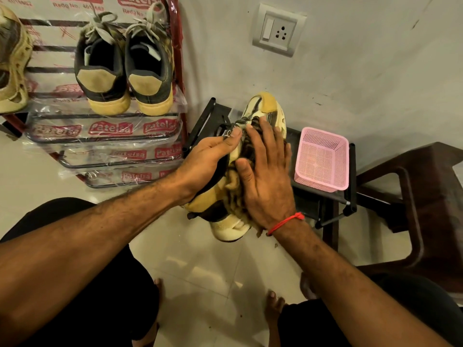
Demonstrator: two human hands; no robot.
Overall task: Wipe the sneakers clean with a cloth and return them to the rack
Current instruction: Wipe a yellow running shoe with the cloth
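both hands are on one yellow-and-cream sneaker, held in the air in front of the person with its toe pointing away toward the wall. left hand grips the sneaker from its left side, fingers curled over the collar and tongue, thumb near the laces. right hand lies flat with fingers straight and spread, pressing a brownish cloth against the top and right side of the sneaker; only a bunched part of the cloth shows between the two hands and below the right palm. a red thread circles the right wrist.

behind the held sneaker stands a low black rack, and a pink mesh basket sits on its right end, just beside the right hand. to the left stands a red-framed shoe rack with shelves wrapped in printed plastic; a pair of dark sneakers with tan heels rests at the right edge of its upper shelf, heels toward the camera. another yellow sneaker sits at the left edge of that shelf, partly cut off. a brown plastic chair stands at the far right, and a switch plate is on the wall.
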